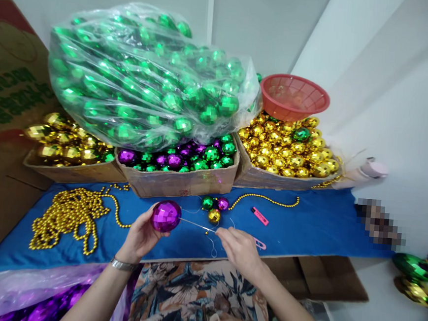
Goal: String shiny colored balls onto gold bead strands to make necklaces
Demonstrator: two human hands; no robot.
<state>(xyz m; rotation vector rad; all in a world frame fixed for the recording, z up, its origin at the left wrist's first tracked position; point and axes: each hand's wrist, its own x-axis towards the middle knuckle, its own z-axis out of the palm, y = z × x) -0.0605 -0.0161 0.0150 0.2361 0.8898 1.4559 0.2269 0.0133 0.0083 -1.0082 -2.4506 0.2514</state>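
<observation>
A shiny purple faceted ball [166, 216] is held in my left hand [138, 237], which has its fingers wrapped round the ball's left and lower sides. From the ball's right side a thin metal needle-like rod [197, 224] runs to my right hand [238, 249], pinched between thumb and fingers. Whether the rod's tip is inside the ball or only touching it, I cannot tell. Just beyond, small green [207, 202], purple [223, 204] and gold balls [214, 216] lie together on the blue cloth [177, 249]. Fine white thread [213, 247] loops near the rod.
Gold bead strings [64, 218] are heaped at left. Behind stand cardboard boxes [183, 180] of gold, green and purple balls, under a clear bag of green balls [149, 81]. A red basket [295, 97] sits on the right box. A pink cutter [259, 216] lies right.
</observation>
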